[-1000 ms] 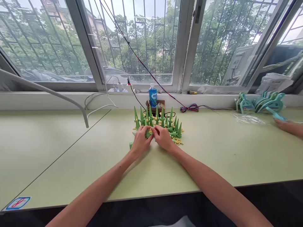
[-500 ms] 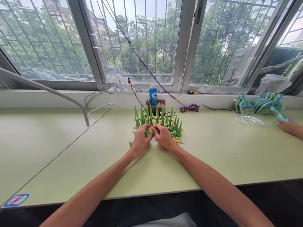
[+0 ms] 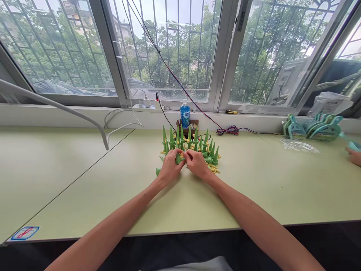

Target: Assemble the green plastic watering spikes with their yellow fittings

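My left hand [image 3: 170, 165] is closed around a green plastic watering spike [image 3: 178, 159], with the fingers curled over it and the thumb in front. Close beside it, my right hand [image 3: 196, 162] is closed in a pinch at a small yellow valve [image 3: 182, 154] on the spike's near side. The fingertips hide part of both pieces. Just behind my hands stand several green spikes [image 3: 195, 137], points up, many with yellow valves on their sides. Loose yellow valves [image 3: 213, 168] and green caps [image 3: 208, 160] lie right of my right hand.
A blue liquid bottle [image 3: 185, 115] stands behind the spikes by a small brown box [image 3: 194, 125]. Coiled cable [image 3: 228, 130] lies near the sill. Teal and green plastic pieces [image 3: 324, 128] stand at right, near a co-worker's hand [image 3: 354, 156]. A grey tube [image 3: 84, 116] hangs at left.
My right fingertips have drawn slightly away from my left hand, showing more of the yellow valve. The co-worker's hand has moved right with a teal piece. The view has shifted slightly.
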The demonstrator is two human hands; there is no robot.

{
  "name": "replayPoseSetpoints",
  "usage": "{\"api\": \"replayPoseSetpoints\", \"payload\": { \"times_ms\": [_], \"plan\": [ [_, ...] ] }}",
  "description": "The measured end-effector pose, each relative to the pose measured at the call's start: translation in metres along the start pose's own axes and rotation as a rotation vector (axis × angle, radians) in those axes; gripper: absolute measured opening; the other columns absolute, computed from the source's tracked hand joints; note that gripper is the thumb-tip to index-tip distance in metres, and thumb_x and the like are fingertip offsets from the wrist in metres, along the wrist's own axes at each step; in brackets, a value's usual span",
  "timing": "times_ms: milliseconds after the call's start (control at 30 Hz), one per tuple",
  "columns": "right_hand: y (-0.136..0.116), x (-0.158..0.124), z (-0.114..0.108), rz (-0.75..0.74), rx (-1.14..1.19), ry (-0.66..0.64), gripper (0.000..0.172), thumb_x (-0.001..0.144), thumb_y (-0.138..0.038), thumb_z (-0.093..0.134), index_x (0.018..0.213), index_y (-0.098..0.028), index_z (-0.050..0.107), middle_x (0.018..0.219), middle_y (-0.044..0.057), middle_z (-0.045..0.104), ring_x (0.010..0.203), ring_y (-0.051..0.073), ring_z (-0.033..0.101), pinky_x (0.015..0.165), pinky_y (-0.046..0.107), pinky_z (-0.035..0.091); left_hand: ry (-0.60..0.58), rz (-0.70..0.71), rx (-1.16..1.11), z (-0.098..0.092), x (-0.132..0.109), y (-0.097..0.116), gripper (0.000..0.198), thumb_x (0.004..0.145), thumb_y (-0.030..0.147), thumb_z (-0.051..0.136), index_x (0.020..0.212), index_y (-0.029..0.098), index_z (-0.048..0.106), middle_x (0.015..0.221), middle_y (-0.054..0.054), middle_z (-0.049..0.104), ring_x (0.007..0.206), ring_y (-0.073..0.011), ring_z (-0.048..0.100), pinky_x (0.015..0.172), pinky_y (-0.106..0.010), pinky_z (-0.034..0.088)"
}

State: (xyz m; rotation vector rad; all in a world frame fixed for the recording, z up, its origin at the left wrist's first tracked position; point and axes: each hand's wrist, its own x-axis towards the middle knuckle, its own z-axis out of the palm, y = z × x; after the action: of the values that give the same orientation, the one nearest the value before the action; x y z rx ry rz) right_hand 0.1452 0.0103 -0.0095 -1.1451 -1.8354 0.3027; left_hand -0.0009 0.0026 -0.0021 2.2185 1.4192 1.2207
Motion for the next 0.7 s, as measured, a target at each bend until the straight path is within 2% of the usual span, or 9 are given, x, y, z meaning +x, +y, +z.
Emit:
{"api": "replayPoseSetpoints", "payload": {
  "times_ms": [700],
  "plan": [
    [0.0026,0.0013,0.0016,-0.007,-0.095,0.006,0.04,0.095,-0.036,0.041,0.059,-0.019,0.048,0.055,-0.001,0.05,0.05,0.012,0.035,0.053,0.026,0.026,-0.01,0.025,0.002,-0.0001,-0.0017,0.0019,0.02,0.08,0.025,0.06,0.1,0.021,0.059,0.093,-0.004,0.058,0.079,-0.0185,0.056,0.071,-0.031,0.046]
  ]
}}
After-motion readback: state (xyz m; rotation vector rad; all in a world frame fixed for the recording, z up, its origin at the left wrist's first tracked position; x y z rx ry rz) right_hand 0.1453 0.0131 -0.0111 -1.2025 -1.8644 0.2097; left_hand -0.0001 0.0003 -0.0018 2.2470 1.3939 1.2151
